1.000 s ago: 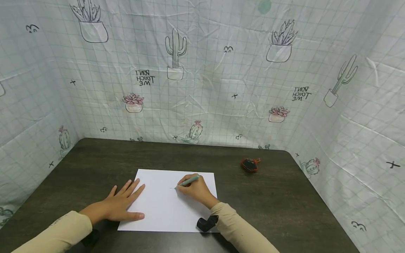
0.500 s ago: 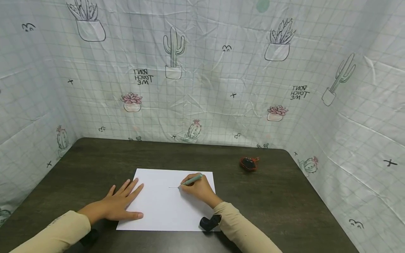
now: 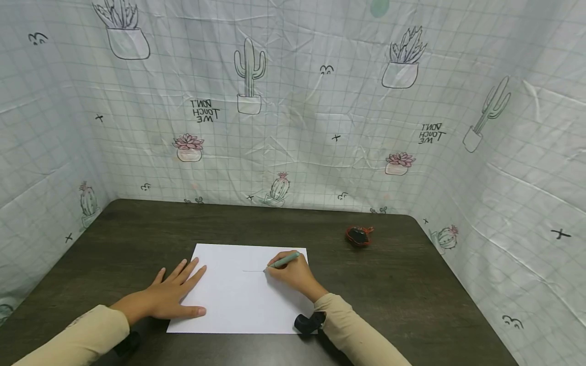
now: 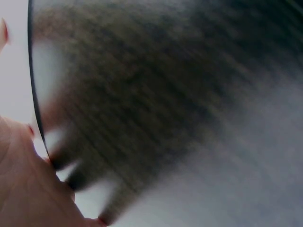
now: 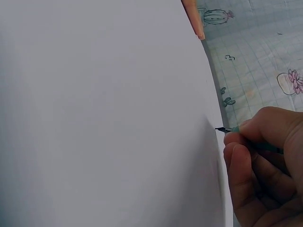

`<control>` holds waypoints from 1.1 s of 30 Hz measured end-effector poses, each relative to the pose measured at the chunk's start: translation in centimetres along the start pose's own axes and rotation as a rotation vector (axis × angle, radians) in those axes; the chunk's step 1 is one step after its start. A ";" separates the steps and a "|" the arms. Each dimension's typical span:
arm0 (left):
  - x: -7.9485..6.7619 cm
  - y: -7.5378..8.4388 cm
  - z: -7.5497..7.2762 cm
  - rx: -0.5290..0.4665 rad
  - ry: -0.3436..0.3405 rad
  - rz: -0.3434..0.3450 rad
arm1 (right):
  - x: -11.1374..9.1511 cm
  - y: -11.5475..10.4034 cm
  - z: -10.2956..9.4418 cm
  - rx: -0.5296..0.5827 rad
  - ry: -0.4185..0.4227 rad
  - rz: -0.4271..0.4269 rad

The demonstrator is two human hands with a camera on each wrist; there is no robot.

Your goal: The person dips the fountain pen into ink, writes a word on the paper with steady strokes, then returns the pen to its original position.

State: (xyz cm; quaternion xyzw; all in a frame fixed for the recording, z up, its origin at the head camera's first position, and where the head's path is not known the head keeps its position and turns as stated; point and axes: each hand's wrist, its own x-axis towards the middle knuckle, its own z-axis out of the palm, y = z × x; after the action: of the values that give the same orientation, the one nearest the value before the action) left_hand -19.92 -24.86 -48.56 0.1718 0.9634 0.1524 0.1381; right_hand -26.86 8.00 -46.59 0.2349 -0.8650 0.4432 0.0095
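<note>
A white sheet of paper (image 3: pixel 233 305) lies on the dark table. My right hand (image 3: pixel 294 274) pinches a green pen (image 3: pixel 286 260), its tip on the upper part of the sheet. From that tip a thin straight line (image 3: pixel 253 271) runs left across the paper. The right wrist view shows the pen's dark tip (image 5: pixel 220 128) between thumb and curled fingers (image 5: pixel 240 163). My left hand (image 3: pixel 169 296) rests flat with spread fingers over the sheet's left edge. Much of the left wrist view is blurred, with part of the left hand (image 4: pixel 26 184) at its lower left.
At the back right of the table (image 3: pixel 389 284) lies a small red and black object (image 3: pixel 359 236), its kind unclear. A cloth (image 3: pixel 302 117) printed with cacti hangs behind and along both sides. A black wrist camera (image 3: pixel 309 323) sits under the right wrist, over the paper's corner.
My right hand has moved to the right with the pen, and the line on the paper has grown longer. The left hand stays in place on the sheet. The head view has shifted slightly.
</note>
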 end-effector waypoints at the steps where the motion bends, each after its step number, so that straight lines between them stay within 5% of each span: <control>1: 0.0 0.0 0.0 -0.001 -0.001 0.000 | 0.0 0.1 -0.1 0.008 0.003 0.001; 11: 0.0 0.0 -0.1 -0.009 0.002 0.006 | -0.2 0.6 -0.4 0.040 0.018 0.025; 24: -0.2 0.5 -0.7 -0.034 -0.006 0.019 | 0.7 -0.4 0.3 0.174 0.039 0.159; 33: -0.2 0.4 -0.4 -0.019 -0.007 0.001 | 1.7 -0.8 1.5 0.195 0.055 0.139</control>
State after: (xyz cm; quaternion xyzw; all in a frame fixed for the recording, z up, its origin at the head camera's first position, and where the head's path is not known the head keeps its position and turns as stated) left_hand -19.74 -24.72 -48.03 0.1714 0.9614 0.1612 0.1430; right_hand -27.78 5.77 -46.50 0.1617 -0.8314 0.5312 -0.0205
